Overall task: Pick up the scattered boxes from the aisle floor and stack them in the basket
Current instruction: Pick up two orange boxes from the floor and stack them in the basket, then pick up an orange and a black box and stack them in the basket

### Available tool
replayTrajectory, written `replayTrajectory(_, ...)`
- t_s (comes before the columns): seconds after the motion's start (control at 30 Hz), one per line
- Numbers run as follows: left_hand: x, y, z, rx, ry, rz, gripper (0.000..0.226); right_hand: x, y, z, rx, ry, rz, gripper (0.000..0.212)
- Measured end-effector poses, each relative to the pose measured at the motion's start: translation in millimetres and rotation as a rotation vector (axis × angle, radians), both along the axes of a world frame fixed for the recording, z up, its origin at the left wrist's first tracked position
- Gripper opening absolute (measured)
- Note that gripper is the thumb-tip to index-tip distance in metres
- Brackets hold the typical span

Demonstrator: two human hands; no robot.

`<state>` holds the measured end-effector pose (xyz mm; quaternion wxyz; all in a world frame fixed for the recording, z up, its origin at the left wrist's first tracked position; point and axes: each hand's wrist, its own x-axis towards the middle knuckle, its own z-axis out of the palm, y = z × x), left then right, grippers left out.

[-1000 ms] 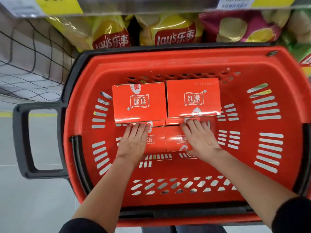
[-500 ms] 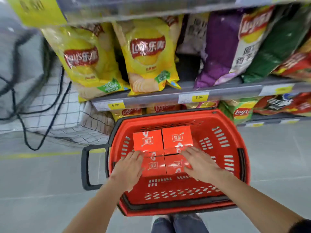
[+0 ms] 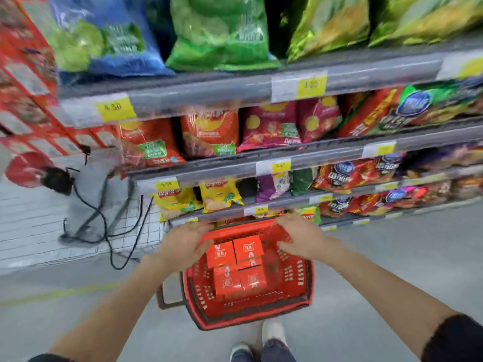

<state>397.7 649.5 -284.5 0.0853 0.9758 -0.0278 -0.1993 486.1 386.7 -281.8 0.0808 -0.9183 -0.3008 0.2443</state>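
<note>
A red plastic basket (image 3: pixel 300 280) stands on the grey aisle floor in front of my feet. Several red boxes (image 3: pixel 236 267) lie packed side by side inside it, in two rows. My left hand (image 3: pixel 183 244) hovers above the basket's far left side with loosely curved fingers and holds nothing. Above the far right rim my right hand (image 3: pixel 300 237) hangs the same way, empty. Neither hand touches a box. The frame is blurred by head motion.
Shelves of crisp bags (image 3: pixel 209 134) with yellow price tags rise just behind the basket. A black cable (image 3: pixel 109 231) trails over a white wire rack at the left. The basket's black handle (image 3: pixel 167 296) sticks out to the left. My shoes (image 3: pixel 264 338) stand near the basket's front edge.
Both hands have lifted off the front boxes and risen above the basket, spreading apart. The view has pulled up and back, so the basket looks smaller and more shelves show.
</note>
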Motion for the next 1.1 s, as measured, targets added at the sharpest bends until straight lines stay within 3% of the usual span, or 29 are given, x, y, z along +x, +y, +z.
replayTrajectory(0.1, -1, -4, 52, -0.043, -0.033, -0.006, 0.087, -9, -11, 58, 0.033, -0.035, -0.014, 0.056)
replayTrajectory(0.27, -4, -18, 115, -0.114, -0.020, -0.011, 0.053, -27, -30, 130, 0.080, -0.061, -0.047, 0.045)
replayTrajectory(0.63, 39, -85, 200, -0.023, -0.065, -0.261, 0.052, -49, -104, 217, 0.106, -0.159, -0.220, 0.060)
replayTrajectory(0.9, 105, -201, 233, 0.007, -0.090, -0.504, 0.056, -65, -227, 240, 0.107, -0.241, -0.503, 0.060)
replayTrajectory(1.1, 136, -346, 247, -0.030, -0.122, -0.703, 0.054, -85, -353, 244, 0.077, -0.236, -0.731, 0.056)
